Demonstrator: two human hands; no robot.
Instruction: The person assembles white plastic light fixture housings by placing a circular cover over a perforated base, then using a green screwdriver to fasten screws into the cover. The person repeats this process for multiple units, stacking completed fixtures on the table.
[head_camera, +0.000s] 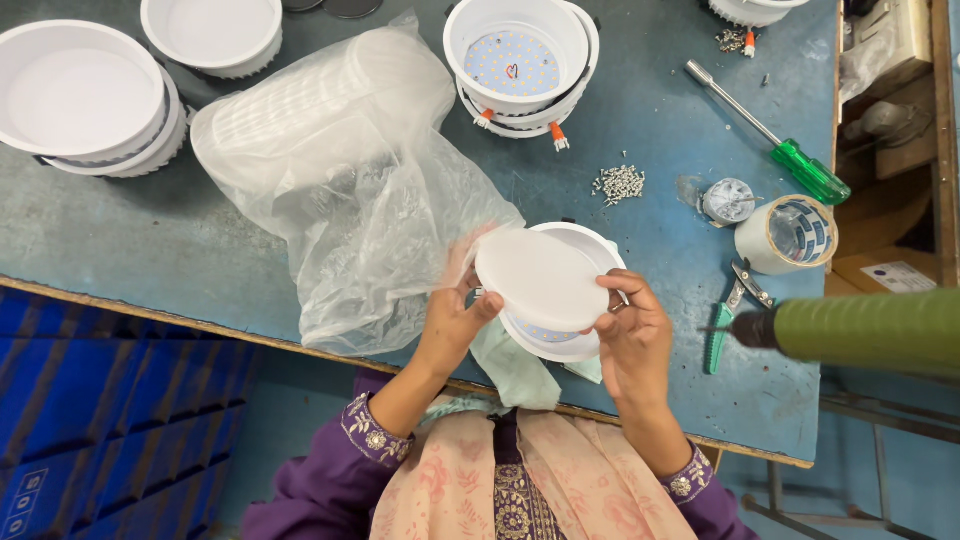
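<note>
Left hand (452, 318) and right hand (632, 335) pinch white diffuser disc (541, 278) edges; seat it level over lamp housing (560, 345); press evenly.

Single head-worn view, looking almost straight down from above the chest. Near enough to fill the middle of the frame with the left hand (452, 318), the right hand (632, 340) and the white disc (540, 278) between them. Bench (120, 250) running across the upper two thirds, tilted slightly, near edge slanting down to the right. Far side cut off at the top, through the lamp housings (520, 60). Own sleeves and scarf at the bottom edge. Blue crates (100, 400) and floor below the bench at lower left. No second view to compare.
</note>
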